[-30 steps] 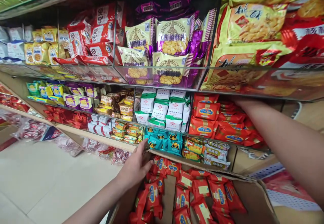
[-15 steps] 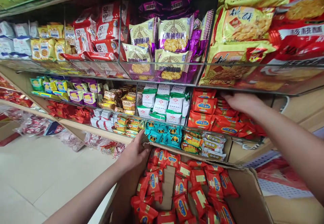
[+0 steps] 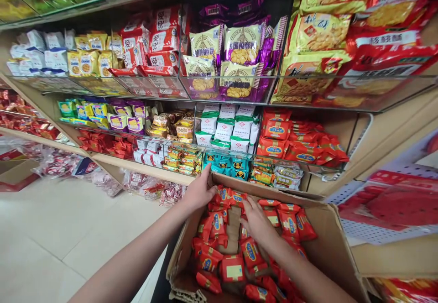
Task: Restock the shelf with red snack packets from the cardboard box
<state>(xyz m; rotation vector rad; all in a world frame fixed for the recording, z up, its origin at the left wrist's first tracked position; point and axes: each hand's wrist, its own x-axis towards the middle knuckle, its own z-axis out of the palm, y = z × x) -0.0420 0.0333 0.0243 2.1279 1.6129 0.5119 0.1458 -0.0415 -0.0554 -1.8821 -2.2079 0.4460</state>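
Note:
A cardboard box (image 3: pixel 335 243) stands in front of me with red snack packets (image 3: pixel 251 253) lying loose in it. My left hand (image 3: pixel 200 191) is closed over the far left corner of the box. Inside the box, my right hand (image 3: pixel 260 223) reaches down among the packets, its fingers and thumb apart; its fingertips touch or hover just above one. On the shelf behind the box, matching red packets (image 3: pixel 273 129) are stacked in the right compartment.
Beside the shelved red packets are white and green packets (image 3: pixel 224 132). Teal packets (image 3: pixel 221 164) sit low, just behind the box. A glass shelf (image 3: pixel 232 104) with larger biscuit bags runs above. Bagged goods (image 3: pixel 171 193) lie on the floor at left.
My right hand has come down from the shelf's red packets into the box. My left hand stays at the box corner. The view has shifted slightly.

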